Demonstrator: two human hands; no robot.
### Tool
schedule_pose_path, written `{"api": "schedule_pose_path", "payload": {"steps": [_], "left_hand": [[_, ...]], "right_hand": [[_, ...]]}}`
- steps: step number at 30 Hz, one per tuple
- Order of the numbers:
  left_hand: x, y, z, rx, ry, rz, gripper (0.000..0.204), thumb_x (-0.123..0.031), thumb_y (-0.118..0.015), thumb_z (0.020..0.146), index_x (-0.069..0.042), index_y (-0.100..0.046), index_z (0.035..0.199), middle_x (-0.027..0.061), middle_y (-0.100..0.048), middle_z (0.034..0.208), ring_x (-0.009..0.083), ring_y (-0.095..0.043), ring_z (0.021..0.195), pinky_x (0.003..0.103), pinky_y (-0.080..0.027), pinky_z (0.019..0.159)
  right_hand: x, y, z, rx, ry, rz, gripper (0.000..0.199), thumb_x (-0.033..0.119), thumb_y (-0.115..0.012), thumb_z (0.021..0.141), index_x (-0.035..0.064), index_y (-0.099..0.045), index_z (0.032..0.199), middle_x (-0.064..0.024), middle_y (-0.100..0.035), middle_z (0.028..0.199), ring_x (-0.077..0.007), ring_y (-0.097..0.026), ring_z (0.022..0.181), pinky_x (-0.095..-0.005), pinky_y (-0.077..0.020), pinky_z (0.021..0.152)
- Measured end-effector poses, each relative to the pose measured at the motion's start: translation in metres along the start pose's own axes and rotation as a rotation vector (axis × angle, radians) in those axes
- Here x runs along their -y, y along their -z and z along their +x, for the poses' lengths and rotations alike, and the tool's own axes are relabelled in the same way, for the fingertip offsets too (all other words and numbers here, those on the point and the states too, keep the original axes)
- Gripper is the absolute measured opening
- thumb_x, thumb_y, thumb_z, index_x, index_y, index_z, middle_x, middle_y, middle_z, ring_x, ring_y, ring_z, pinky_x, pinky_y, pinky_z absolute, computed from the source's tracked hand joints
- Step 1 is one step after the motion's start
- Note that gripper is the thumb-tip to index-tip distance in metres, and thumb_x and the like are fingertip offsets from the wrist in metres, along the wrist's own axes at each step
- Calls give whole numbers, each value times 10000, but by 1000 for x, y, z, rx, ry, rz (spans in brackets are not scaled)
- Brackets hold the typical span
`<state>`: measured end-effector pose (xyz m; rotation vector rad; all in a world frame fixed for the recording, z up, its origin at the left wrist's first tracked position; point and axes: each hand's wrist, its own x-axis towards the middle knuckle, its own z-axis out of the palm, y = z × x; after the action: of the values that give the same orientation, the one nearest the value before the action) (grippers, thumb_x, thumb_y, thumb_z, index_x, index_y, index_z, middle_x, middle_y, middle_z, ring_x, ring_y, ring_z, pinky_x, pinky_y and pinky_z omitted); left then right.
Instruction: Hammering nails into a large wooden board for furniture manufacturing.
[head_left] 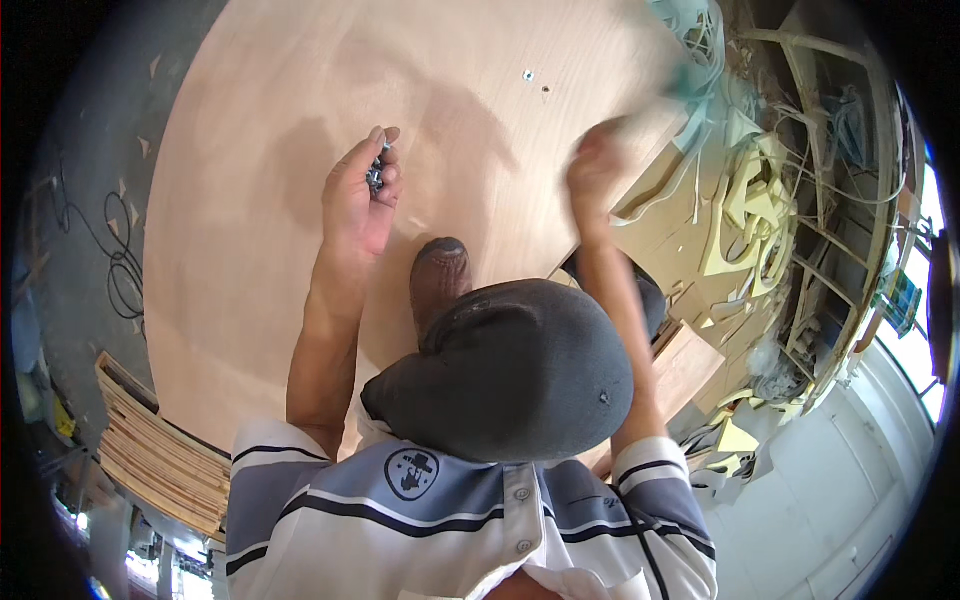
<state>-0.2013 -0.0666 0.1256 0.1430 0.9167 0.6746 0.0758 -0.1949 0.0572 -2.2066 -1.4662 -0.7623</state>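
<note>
We note the left hand (362, 195) cupped over the round plywood panel (260, 180), closed on small metal screws (377, 175), judged hard, light, apt to spill, best pinched singly, while the blurred right hand (597, 170) cannot be read.

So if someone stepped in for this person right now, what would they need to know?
Left hand: closed around a few small metal fasteners, held above the round plywood panel.
Right hand: blurred in motion near the panel's right edge; whether it holds anything cannot be told.
Done: one small metal fitting sits in the panel, an empty hole beside it.
Left: the fasteners in hand are not yet placed.
</note>
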Motion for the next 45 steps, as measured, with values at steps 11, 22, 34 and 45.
{"api": "schedule_pose_path", "payload": {"steps": [11,22,34,45], "left_hand": [[68,-22,77,86,-164,484,235,-144,-573,898,32,-591,1053,52,-603,842,66,-504,670,190,-406,569],[113,-82,177,21,-323,1252,177,-189,-657,793,-22,-697,837,68,-641,662,112,-563,582,270,-457,536],[120,-79,197,263,-622,1494,196,-224,-645,804,-58,-691,896,64,-674,756,145,-596,653,278,-482,632],[111,-84,206,346,-505,1557,216,-223,-677,759,-33,-704,859,75,-661,694,145,-585,608,276,-470,588]], "right_hand": [[29,126,-105,841,-874,332,450,375,-435,934,-24,-533,751,-236,-516,592,-388,-564,581,-454,-411,553],[45,131,-118,734,-1157,525,499,368,-377,972,-55,-496,735,-132,-398,532,-173,-401,535,-381,-353,492],[31,131,-110,828,-1113,565,496,352,-379,971,-59,-498,722,-123,-405,539,-163,-413,542,-380,-365,500],[21,125,-129,788,-1291,710,551,444,-354,969,53,-437,590,0,-406,491,-93,-383,452,-291,-332,432]]}}
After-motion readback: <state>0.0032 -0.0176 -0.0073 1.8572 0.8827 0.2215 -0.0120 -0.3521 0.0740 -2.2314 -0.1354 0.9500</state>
